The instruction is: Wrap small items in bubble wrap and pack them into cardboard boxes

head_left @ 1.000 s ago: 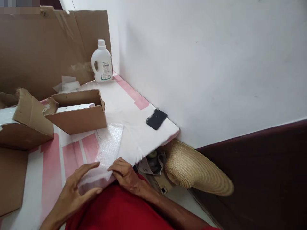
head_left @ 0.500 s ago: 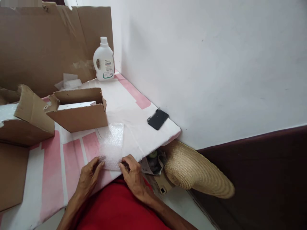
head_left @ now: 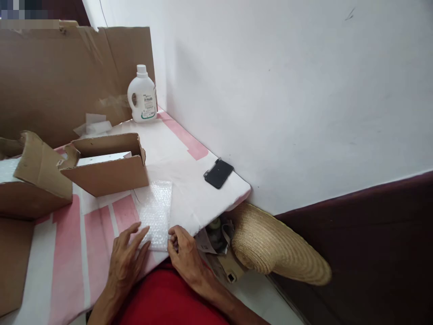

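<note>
A clear bubble wrap sheet [head_left: 157, 214] lies flat near the front edge of the cloth-covered table. At its left edge is my left hand [head_left: 126, 255], fingers spread and holding nothing, the fingertips over or just beside the plastic. My right hand [head_left: 184, 253] has its fingers curled in, thumb and forefinger closed on the sheet's right edge. Just behind the sheet stands an open cardboard box [head_left: 108, 176] with a white flat item [head_left: 103, 159] inside.
Farther left is another open carton [head_left: 43, 176] with bubble wrap in it. A white detergent bottle [head_left: 142, 97] stands before a large cardboard panel [head_left: 74, 76]. Near the wall lies a black flat object [head_left: 219, 174]. A straw hat [head_left: 270, 243] sits beyond the table's right corner.
My left hand has let go of the sheet's left edge and spread its fingers. My right hand stays at the right edge. The camera view has tilted slightly.
</note>
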The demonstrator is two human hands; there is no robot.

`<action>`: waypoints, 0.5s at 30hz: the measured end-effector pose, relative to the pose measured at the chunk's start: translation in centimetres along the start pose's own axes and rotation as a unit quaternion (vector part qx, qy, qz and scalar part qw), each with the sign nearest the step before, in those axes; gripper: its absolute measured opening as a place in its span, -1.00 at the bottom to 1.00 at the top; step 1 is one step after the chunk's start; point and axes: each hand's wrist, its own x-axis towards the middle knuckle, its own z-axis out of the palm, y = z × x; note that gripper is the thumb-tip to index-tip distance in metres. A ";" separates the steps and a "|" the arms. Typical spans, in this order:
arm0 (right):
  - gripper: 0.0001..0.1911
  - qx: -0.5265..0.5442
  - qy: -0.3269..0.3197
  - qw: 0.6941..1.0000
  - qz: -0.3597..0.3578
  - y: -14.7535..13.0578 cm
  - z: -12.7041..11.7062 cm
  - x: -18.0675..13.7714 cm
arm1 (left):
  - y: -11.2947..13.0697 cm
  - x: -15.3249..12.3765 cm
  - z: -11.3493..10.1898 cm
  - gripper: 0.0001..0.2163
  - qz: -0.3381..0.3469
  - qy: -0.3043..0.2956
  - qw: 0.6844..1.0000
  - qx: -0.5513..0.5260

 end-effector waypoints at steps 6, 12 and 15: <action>-0.61 -0.099 -0.036 0.979 -0.172 -0.3 -2.9 3.2 | 0.0 0.0 -0.5 -0.68 0.108 -0.059 0.992 0.031; -0.57 -0.245 -0.176 0.896 -0.326 2.6 -3.2 7.3 | -0.9 0.2 -0.1 -0.62 0.187 -0.076 0.978 0.050; -0.56 -0.215 -0.205 0.900 -0.317 3.7 -3.4 7.1 | -0.2 0.9 -1.0 -0.61 0.193 -0.077 0.978 0.019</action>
